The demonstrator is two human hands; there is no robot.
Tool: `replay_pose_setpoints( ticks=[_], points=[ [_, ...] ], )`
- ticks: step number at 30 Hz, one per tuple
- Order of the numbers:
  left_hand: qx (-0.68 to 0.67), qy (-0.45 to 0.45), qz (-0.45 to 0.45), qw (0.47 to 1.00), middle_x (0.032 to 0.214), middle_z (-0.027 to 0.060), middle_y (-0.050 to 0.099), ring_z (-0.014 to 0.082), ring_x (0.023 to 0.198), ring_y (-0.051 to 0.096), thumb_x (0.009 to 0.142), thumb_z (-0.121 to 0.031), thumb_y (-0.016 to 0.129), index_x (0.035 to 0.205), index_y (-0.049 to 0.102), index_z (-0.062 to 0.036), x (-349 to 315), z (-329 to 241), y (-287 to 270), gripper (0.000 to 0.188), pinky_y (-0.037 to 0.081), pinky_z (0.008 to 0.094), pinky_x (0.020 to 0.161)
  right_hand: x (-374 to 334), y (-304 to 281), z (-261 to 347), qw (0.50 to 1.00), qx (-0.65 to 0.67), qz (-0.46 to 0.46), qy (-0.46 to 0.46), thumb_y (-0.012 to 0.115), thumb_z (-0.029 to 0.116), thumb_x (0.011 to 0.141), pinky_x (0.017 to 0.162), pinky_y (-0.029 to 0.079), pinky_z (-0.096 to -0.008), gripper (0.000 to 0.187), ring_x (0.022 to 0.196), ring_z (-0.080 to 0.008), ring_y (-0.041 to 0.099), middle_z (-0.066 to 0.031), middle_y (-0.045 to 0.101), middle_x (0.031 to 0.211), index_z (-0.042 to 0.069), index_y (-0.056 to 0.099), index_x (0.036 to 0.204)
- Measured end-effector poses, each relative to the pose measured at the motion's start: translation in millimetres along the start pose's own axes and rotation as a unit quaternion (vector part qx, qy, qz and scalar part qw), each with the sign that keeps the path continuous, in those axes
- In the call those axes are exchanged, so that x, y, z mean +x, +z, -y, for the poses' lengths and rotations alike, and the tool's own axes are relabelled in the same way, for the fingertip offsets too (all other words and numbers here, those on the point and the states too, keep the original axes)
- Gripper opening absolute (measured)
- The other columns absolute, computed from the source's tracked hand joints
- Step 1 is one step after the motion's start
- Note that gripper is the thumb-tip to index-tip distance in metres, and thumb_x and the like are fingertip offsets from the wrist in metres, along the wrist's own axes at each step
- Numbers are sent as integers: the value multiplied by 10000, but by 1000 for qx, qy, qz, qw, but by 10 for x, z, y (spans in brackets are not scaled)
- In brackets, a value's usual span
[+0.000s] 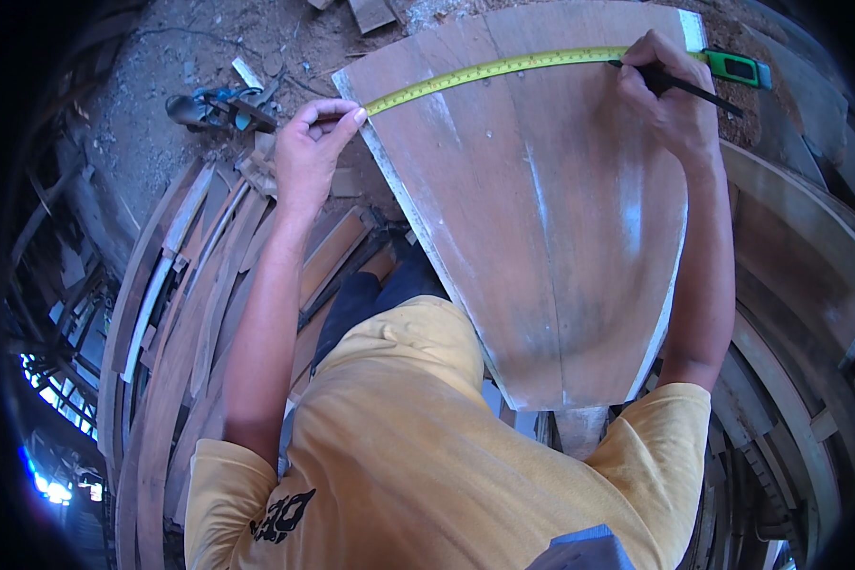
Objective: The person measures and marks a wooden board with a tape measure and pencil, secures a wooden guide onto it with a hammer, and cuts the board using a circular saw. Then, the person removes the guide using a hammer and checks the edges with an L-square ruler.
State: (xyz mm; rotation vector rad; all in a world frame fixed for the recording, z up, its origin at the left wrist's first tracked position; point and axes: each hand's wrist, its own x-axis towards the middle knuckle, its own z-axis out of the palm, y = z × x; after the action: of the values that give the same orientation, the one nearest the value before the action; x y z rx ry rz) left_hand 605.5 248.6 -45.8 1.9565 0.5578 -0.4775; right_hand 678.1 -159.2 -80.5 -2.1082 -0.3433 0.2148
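Note:
A wide wooden board (pixel 579 209) with white-edged sides lies in front of me, broader at its far end. Across that far part stretches a yellow tape measure (pixel 484 71), its green and black case (pixel 736 68) resting past the right edge. At the board's left edge, my left hand (pixel 313 142) pinches the tape's end between thumb and fingers. My right hand (pixel 670 100) grips a thin black marking pencil (pixel 703 92), its tip by the tape's lower edge. Part of the tape near the case is hidden behind that hand.
Long wooden planks (pixel 185 313) are stacked to my left, and curved timbers (pixel 798 380) lie on the right. A blue and dark power tool (pixel 218 109) sits on the dirt ground at the far left. A wood offcut (pixel 372 13) lies beyond the board.

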Motion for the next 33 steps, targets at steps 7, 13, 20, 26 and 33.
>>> replay_pose_setpoints(
  ticks=[7, 13, 20, 26, 33],
  points=[
    [-2, -14, 11, 1000, 1024, 38, 718, 79, 943, 651, 933, -119, 783, 1133, 714, 2, -6, -8, 2, 244, 509, 223, 869, -15, -14, -29, 1000, 2, -2, -6, 679, 75, 867, 726, 503, -271, 111, 743, -128, 584, -36, 632, 825, 12, 593, 896],
    [7, -26, 3, 1000, 1023, 32, 718, 74, 938, 650, 931, -119, 785, 1127, 718, 0, -16, -38, 15, 239, 508, 228, 884, -29, -5, -26, 1000, -8, -2, 8, 683, 72, 864, 730, 509, -274, 110, 729, -140, 586, -46, 636, 827, 12, 592, 879],
    [-2, -22, 8, 1000, 1013, 29, 718, 71, 929, 646, 928, -138, 792, 1121, 726, -9, -3, -29, 27, 241, 500, 217, 865, -44, -8, -78, 1000, -4, -4, -18, 676, 66, 868, 703, 499, -280, 96, 721, -139, 570, -45, 620, 816, 20, 592, 870],
    [7, -28, 3, 1000, 1014, 31, 719, 72, 927, 648, 927, -143, 794, 1121, 726, -9, -23, -51, 5, 245, 501, 221, 864, -21, 15, -29, 1000, 3, 0, -19, 664, 42, 858, 705, 494, -282, 87, 724, -140, 572, -49, 603, 802, 17, 581, 860],
    [-35, -3, 3, 999, 978, 44, 735, 85, 867, 668, 921, -118, 789, 1074, 729, -3, 34, 71, -4, 201, 539, 234, 806, -53, -62, 40, 993, 102, -28, 47, 639, 34, 909, 726, 507, -265, 68, 764, -126, 611, -39, 634, 821, 3, 606, 858]
  ],
)
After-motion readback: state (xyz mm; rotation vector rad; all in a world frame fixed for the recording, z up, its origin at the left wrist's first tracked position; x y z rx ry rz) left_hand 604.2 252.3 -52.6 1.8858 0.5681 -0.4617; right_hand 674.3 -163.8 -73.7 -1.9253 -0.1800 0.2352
